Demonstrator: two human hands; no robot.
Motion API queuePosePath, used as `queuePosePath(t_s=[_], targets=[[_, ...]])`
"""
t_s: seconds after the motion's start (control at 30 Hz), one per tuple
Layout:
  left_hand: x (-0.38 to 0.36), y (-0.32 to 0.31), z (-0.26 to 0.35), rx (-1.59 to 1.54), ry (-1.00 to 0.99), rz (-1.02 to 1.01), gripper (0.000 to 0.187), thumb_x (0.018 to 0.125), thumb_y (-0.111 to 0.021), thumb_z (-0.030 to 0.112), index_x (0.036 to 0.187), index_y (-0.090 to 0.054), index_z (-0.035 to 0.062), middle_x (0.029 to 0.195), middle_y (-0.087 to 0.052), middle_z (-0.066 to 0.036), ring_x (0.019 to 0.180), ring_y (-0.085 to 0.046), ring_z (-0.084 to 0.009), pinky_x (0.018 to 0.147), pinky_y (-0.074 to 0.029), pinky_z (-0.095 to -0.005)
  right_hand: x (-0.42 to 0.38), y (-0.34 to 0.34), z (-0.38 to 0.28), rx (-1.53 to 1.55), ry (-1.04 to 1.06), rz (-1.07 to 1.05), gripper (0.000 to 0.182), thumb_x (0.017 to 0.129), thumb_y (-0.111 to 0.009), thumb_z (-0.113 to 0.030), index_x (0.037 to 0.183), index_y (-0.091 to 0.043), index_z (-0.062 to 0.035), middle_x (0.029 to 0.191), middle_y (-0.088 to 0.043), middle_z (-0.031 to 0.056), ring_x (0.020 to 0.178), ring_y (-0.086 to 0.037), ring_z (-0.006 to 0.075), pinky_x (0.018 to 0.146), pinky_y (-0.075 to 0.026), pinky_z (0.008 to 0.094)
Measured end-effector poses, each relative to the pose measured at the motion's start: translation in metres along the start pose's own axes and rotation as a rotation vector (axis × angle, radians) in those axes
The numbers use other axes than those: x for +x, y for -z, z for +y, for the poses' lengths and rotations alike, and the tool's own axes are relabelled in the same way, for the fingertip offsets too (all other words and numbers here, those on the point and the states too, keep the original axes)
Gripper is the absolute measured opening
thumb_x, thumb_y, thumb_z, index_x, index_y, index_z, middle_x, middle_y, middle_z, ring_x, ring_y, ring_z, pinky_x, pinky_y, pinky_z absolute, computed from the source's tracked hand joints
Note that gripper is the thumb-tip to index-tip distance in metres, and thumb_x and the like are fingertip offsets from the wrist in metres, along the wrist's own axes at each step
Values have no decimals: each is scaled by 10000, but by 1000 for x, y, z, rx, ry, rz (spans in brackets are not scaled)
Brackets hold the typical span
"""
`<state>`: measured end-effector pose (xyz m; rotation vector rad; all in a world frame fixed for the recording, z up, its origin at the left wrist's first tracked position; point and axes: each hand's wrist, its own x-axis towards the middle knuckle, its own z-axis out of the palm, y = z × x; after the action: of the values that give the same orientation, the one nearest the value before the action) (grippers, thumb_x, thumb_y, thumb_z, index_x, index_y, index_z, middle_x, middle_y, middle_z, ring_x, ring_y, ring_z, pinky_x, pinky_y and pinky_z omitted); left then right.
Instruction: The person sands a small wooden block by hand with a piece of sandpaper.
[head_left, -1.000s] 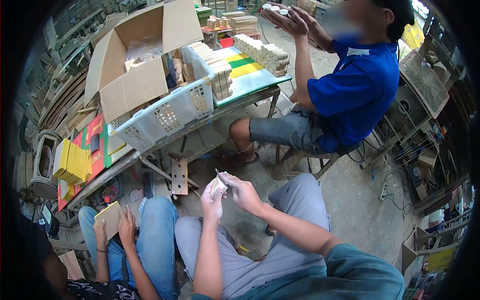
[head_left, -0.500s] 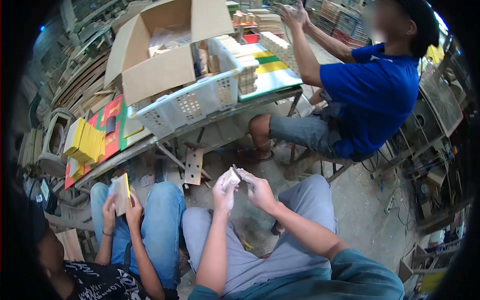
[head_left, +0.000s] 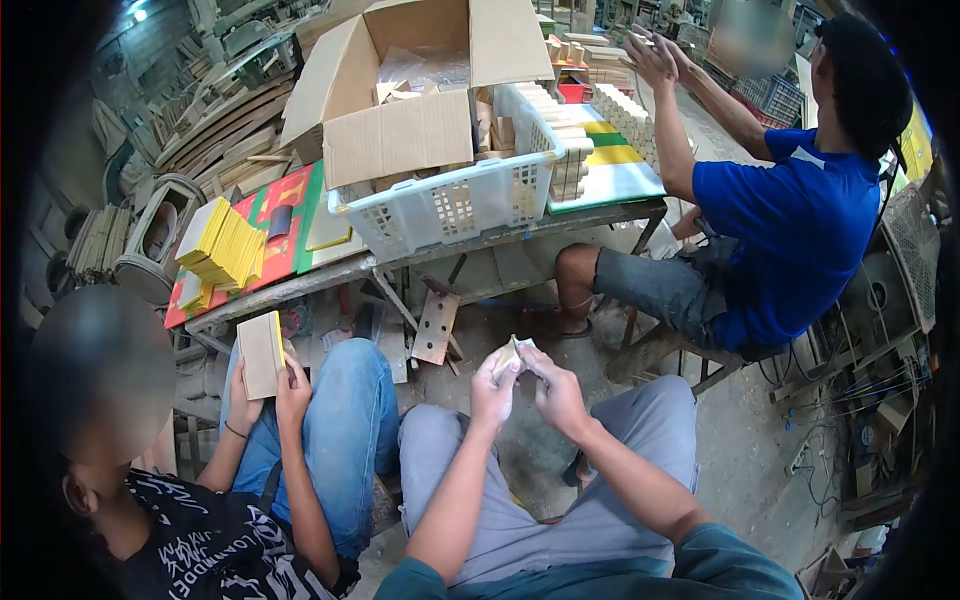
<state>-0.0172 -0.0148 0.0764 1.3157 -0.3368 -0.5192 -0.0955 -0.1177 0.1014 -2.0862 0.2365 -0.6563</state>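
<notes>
Above my lap, my left hand [head_left: 493, 390] is closed round a small pale wooden block [head_left: 508, 356], which is mostly covered by fingers. My right hand [head_left: 560, 392] meets it from the right, fingers bent and closed against the block's upper end. A thin sheet that looks like sandpaper is pinched there, largely hidden by the fingers. Pale dust coats the fingertips of both hands. The two hands are nearly touching, with the floor behind them.
At left, a co-worker holds a flat wooden piece [head_left: 260, 355] with a yellow edge. A person in a blue shirt [head_left: 780, 230] sits at right, hands raised. Ahead, a table bears a white crate [head_left: 450, 205], a cardboard box [head_left: 400, 140], yellow-edged boards [head_left: 220, 245] and stacked wooden pieces [head_left: 570, 165].
The view has shifted, so the surroundings appear farther right. My right hand has come closer round the block, and the dark sheet edge is less visible. The left co-worker's piece now faces the camera more.
</notes>
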Motion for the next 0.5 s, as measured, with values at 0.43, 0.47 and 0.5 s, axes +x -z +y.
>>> queuePosePath(t_s=[0.43, 0.47, 0.5], targets=[[-7, -10, -7, 49, -115, 29, 329, 897, -594, 89, 1194, -542, -43, 1084, -639, -118, 994, -599, -157, 861, -478, -291, -2, -9, -18, -48, -47, 107, 518, 743, -458, 158, 1240, -531, 31, 1206, -547, 274, 1144, -556, 342, 954, -451, 357], [-3, -7, -6, 30, -105, 80, 330, 895, -598, 94, 1192, -544, -40, 1081, -640, -117, 994, -600, -158, 859, -479, -292, -11, -11, -24, -81, 22, 99, 515, 746, -462, 152, 1242, -528, 32, 1201, -547, 277, 1142, -556, 343, 959, -448, 355], [-3, -6, -4, -7, -144, 70, 332, 893, -600, 94, 1194, -545, -36, 1080, -641, -115, 996, -600, -162, 858, -479, -291, -15, -12, -29, -83, 52, 88, 517, 747, -451, 155, 1245, -524, 37, 1216, -540, 275, 1161, -542, 342, 979, -436, 351]])
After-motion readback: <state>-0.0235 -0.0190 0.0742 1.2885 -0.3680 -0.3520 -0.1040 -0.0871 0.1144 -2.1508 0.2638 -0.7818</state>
